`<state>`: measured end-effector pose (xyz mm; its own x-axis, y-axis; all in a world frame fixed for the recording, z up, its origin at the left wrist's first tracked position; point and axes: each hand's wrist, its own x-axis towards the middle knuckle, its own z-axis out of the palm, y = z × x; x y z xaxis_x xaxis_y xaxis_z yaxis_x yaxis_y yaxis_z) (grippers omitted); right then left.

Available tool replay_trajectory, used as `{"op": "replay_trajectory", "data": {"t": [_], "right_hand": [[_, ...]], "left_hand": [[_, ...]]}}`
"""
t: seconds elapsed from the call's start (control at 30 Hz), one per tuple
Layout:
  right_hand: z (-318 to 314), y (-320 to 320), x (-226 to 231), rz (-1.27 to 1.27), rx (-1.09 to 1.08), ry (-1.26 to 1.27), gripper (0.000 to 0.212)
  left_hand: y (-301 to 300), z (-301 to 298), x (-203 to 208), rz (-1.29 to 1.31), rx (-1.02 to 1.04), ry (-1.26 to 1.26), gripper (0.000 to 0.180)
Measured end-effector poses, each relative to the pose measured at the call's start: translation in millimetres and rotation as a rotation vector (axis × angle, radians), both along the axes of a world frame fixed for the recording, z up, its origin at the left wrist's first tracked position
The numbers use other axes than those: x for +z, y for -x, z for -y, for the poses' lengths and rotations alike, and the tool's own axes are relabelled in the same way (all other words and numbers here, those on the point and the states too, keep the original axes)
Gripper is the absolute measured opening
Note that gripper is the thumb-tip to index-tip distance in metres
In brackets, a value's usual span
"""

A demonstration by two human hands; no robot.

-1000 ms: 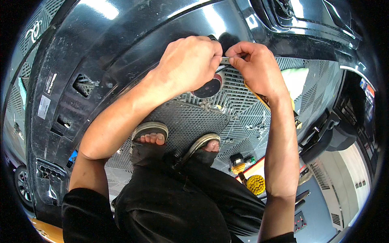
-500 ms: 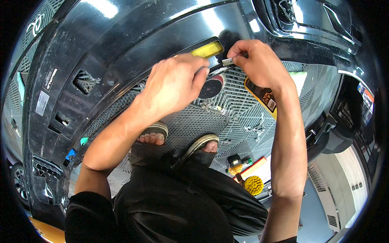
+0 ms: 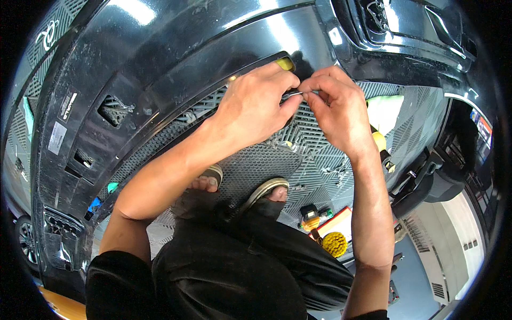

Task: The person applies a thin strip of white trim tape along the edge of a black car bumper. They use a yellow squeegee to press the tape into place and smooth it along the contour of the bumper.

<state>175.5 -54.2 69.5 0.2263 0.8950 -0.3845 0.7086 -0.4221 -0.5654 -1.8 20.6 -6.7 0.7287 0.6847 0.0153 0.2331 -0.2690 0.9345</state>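
Observation:
Both hands meet at the lower edge of a glossy black car body panel (image 3: 176,69). Between them is a small, thin metal strip (image 3: 293,94), silvery and seen nearly edge-on; it looks like a blade piece, but its exact kind is unclear. My left hand (image 3: 258,101) has its thumb and index finger closed on the strip's left end. My right hand (image 3: 336,104) pinches the other end with curled fingers. Just above my left knuckles, a slot in the panel shows something yellow (image 3: 285,64), mostly covered by that hand.
Grey grid floor tiles (image 3: 314,144) and a dark studded mat (image 3: 250,165) lie below. A pale green cloth (image 3: 385,113) and a partly hidden yellow bottle (image 3: 379,141) are beyond my right wrist. Near my knee are a yellow round brush (image 3: 334,244) and a power tool (image 3: 309,216).
My left hand has moved right and my right hand slightly down, so they now meet. The metal strip, earlier in the right hand alone, is now between both hands.

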Motion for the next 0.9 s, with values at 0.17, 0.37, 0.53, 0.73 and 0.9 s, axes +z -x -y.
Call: {"op": "replay_trajectory", "data": {"t": [0.17, 0.37, 0.53, 0.73, 0.9], "right_hand": [[10.5, 11.4, -5.0, 0.053, -0.16, -0.152, 0.022], [50.8, 47.1, -40.0, -0.443, -0.956, -0.173, 0.02], [67.2, 70.5, -64.9, -0.905, -1.199, -0.251, 0.029], [64.9, 72.2, -74.8, -1.084, -1.214, -0.257, 0.03], [70.0, 64.9, -77.1, -1.187, -1.206, -0.291, 0.027]], "left_hand": [[-2.0, -0.1, -6.5, -0.017, -0.033, -0.118, 0.012], [1.5, 13.2, -2.6, -0.087, -0.012, -0.271, 0.007], [1.2, 26.7, -3.1, -0.118, 0.039, -0.316, 0.008], [0.5, 28.5, -8.5, -0.151, 0.058, -0.304, 0.011], [-1.6, 34.8, -13.1, -0.102, 0.088, -0.325, 0.014]]}}
